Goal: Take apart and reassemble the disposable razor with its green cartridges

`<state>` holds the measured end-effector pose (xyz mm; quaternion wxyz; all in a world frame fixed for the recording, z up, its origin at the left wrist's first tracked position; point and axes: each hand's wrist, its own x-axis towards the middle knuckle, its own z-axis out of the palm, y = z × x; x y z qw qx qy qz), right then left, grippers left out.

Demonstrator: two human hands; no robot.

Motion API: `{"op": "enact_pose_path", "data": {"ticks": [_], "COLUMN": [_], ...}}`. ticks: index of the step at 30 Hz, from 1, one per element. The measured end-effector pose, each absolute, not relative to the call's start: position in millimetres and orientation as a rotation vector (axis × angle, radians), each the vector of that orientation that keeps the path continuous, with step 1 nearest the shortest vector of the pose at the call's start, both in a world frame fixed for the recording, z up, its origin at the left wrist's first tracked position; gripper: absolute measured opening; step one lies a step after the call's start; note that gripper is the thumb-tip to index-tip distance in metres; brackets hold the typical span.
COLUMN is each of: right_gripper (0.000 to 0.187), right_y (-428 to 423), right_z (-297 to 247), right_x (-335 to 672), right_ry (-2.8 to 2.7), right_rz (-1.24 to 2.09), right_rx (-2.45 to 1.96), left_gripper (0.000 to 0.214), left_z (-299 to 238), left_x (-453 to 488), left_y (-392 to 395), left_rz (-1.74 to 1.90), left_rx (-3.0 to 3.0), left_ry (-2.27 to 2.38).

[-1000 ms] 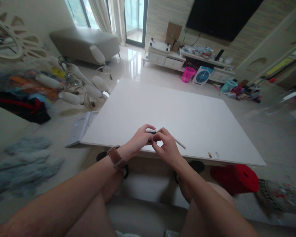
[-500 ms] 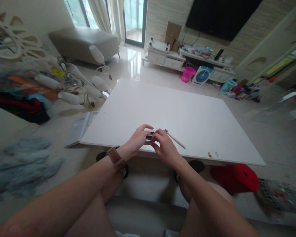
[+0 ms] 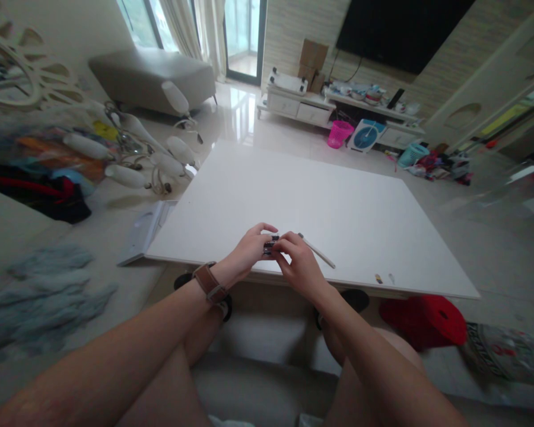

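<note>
A small dark object (image 3: 269,246) with shiny parts is held just above the near edge of a white table (image 3: 293,190), left of its middle. Its left side is grasped between the thumb and fingers of the left hand (image 3: 250,248), the index finger being stretched out above it. Its right end is pinched by the bent fingertips of the right hand (image 3: 299,258); the exact contact is partly hidden. A brown watch strap (image 3: 210,283) is worn on the left wrist. Just right of the right hand, a pale pen-like stick (image 3: 319,251) is laid slantwise on the table. Farther right, near the edge, a small yellow and dark piece (image 3: 378,278) and a clear piece (image 3: 391,278) are seen side by side. Below the near right corner, a red stool (image 3: 427,321) is placed on the floor. Beyond the far edge, a pink basket (image 3: 339,134) is stood left of a blue and white fan (image 3: 365,136).
</note>
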<state>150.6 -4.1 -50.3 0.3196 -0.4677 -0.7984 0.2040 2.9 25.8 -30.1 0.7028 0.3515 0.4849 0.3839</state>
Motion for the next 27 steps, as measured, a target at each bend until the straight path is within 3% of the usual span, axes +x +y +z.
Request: {"op": "enact_pose_path", "data": {"ticks": [27], "right_gripper": [0.018], "right_y": [-4.6], "right_z": [-47.1], "right_x": [148.7], "right_ry": [-2.034], "right_rz": [0.491], "right_rx": [-1.274], "left_gripper": [0.048], "left_z": [-27.2], "left_x": [4.0], "left_y": [25.0], "left_rz": [0.806], "left_rx": [0.805], "left_ry": [1.003]}}
